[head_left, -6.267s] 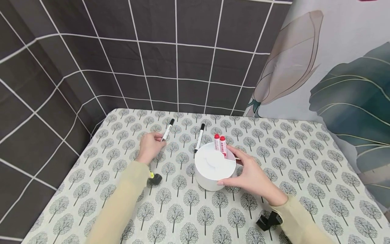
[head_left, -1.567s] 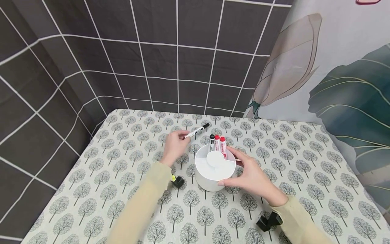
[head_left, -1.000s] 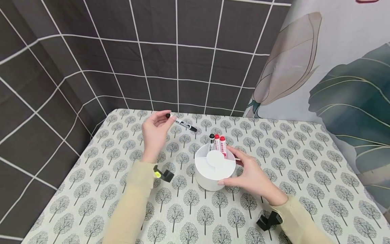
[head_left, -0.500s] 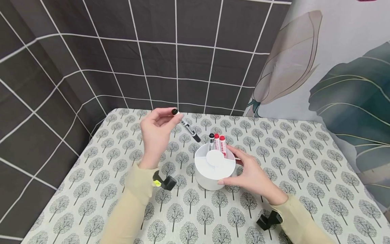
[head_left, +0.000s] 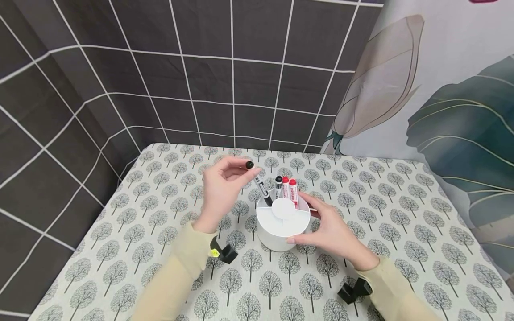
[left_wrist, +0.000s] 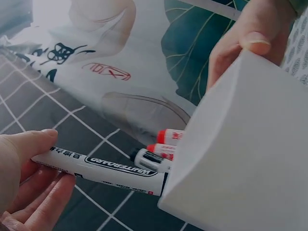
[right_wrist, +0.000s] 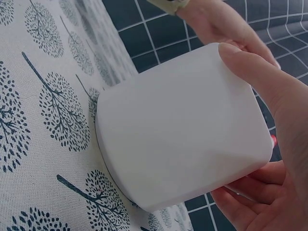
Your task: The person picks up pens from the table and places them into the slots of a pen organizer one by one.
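My left hand pinches a whiteboard marker near its upper end between thumb and fingers. The marker tilts, its black cap down at the left rim of a round white pen holder. In the left wrist view the marker shows "WHITEBOARD" lettering, its cap end hidden behind the holder's wall. My right hand grips the holder's right side, thumb in front, fingers behind. Standing in the holder's back compartment are a black-topped marker and two red-topped markers.
The holder stands on a table with a tree-print cloth. Behind it hangs a dark grid-patterned curtain, and a floral curtain hangs at the right. A black wrist camera mount sits at my left sleeve.
The left hand has picked the last loose marker off the cloth, turned it cap down and brought it right to the holder. Earlier, another black marker went in. The right hand stays put.
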`<state>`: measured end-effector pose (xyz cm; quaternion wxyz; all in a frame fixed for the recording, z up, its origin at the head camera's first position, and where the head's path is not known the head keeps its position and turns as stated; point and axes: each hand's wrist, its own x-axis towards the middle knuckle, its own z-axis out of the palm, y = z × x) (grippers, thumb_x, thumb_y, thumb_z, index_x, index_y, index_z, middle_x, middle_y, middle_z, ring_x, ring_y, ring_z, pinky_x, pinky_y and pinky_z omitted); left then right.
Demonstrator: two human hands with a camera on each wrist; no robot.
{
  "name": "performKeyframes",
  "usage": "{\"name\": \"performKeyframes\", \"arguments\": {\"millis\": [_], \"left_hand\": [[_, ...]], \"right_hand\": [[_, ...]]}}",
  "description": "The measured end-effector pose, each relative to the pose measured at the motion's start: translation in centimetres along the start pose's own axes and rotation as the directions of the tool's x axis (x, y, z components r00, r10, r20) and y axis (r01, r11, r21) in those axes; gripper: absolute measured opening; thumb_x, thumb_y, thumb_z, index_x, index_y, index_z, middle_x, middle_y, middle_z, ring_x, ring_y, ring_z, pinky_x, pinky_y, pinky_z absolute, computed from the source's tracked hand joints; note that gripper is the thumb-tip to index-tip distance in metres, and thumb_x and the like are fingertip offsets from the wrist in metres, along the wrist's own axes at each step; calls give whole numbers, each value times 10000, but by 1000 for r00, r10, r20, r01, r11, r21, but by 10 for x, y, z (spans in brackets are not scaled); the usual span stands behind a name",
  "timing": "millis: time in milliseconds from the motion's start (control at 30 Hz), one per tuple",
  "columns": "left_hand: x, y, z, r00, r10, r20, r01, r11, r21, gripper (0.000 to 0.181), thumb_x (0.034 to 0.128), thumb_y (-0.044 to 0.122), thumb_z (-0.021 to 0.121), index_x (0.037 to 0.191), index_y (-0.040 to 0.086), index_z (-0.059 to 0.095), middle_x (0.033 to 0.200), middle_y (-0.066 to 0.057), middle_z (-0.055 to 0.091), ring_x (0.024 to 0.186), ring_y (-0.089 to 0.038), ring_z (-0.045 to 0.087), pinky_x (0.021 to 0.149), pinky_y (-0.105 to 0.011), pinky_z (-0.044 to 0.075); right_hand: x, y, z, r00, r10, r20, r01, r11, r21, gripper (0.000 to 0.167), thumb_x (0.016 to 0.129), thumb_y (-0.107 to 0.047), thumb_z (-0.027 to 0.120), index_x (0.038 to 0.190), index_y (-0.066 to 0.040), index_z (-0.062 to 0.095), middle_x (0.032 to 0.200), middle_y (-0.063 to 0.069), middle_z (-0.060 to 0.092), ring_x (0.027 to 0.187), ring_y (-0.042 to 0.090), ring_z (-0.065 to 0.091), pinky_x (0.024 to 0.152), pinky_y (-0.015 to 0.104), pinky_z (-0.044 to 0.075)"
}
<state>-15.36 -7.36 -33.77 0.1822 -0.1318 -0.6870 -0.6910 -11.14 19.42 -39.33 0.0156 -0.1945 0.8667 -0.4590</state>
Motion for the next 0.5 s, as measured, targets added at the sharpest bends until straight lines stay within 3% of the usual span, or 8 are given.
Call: {"name": "performKeyframes", "arguments": {"millis": [167,300,500], "left_hand": [[-5,-11,3,998,-55,26,54,998,25,288,811,102,873,1046,29,722,1011,-74,723,890,-236,711,810,-333,618],[-8,-19,5,991,-105,85,101,993,58,395,812,159,881,1162,74,719,1071,-73,716,946,-221,705,850,-302,602],[-8,-28,2,985,-87,150,70,991,111,555,824,243,876,1313,85,665,1212,-25,705,1113,-218,669,967,-278,543]], "right_hand": [[0,-2,0,1000,0,1,0,1000,-1,1183,592,-459,986,1548,-81,401,1510,140,479,1191,319,616,1025,479,506],[0,-2,0,1000,-7,1,7,1000,-1,1177,596,-448,987,1546,-72,402,1504,137,487,1190,316,617,1023,476,508],[1,0,0,1000,-14,-1,14,1000,-13,1175,600,-475,979,1548,-84,403,1500,136,492,1186,314,621,1015,471,516]]}}
